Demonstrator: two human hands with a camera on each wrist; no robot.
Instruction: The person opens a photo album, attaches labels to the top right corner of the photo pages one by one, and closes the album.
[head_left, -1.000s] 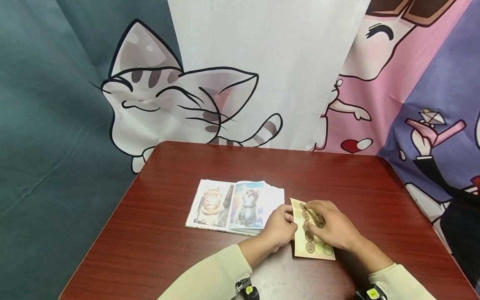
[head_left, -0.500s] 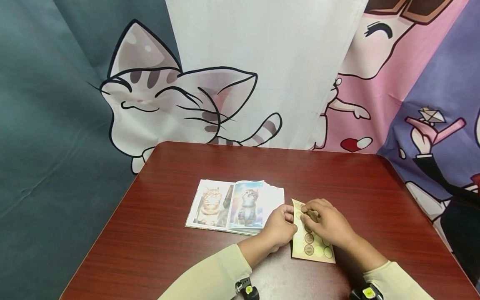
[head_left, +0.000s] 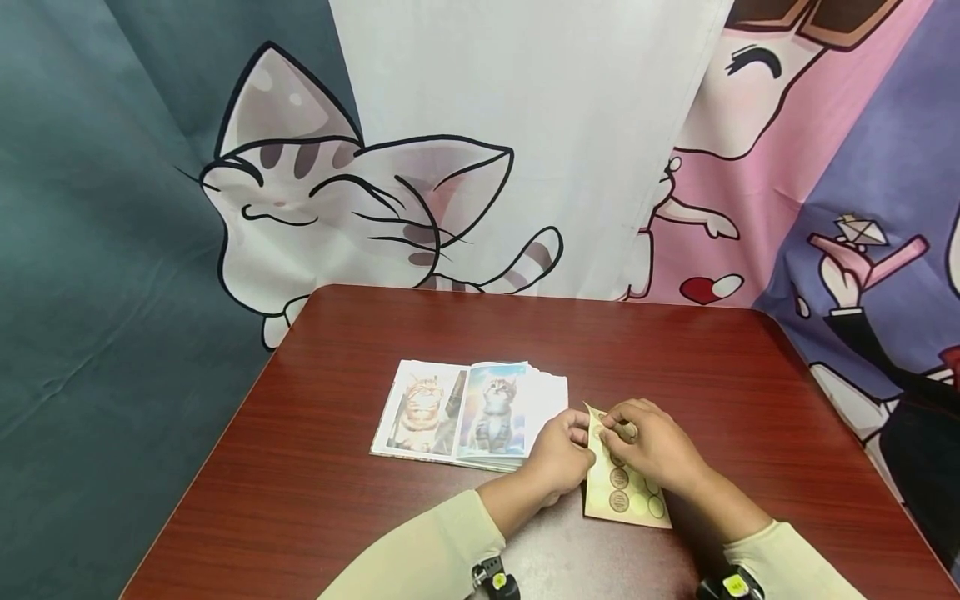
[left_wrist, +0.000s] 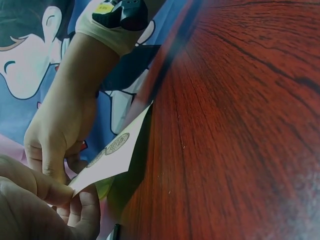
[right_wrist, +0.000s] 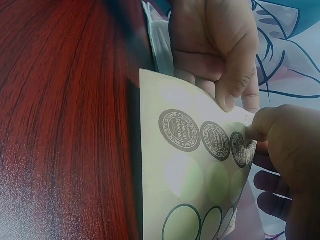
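Note:
A pale yellow sticker sheet (head_left: 622, 500) tilts up off the table, its round stickers (right_wrist: 180, 131) printed with brown rings and lettering. My left hand (head_left: 558, 454) grips the sheet's left edge between thumb and fingers, which the left wrist view also shows. Up near the sheet's far end, my right hand (head_left: 660, 446) pinches with thumb and forefinger at the top stickers. In the right wrist view the right thumb (right_wrist: 267, 122) covers that spot, so whether a sticker lifts there is hidden. The sheet's top left corner bends slightly.
Left of the sheet an open album (head_left: 457, 412) lies flat, showing two cat pictures, its right page edges close to my left hand. The reddish-brown table (head_left: 300, 500) reaches back to a cartoon-printed cloth (head_left: 525, 125).
My right hand has shifted a little up and left over the sheet, its spread thumb and forefinger drawing together near the top. The left hand stays in place.

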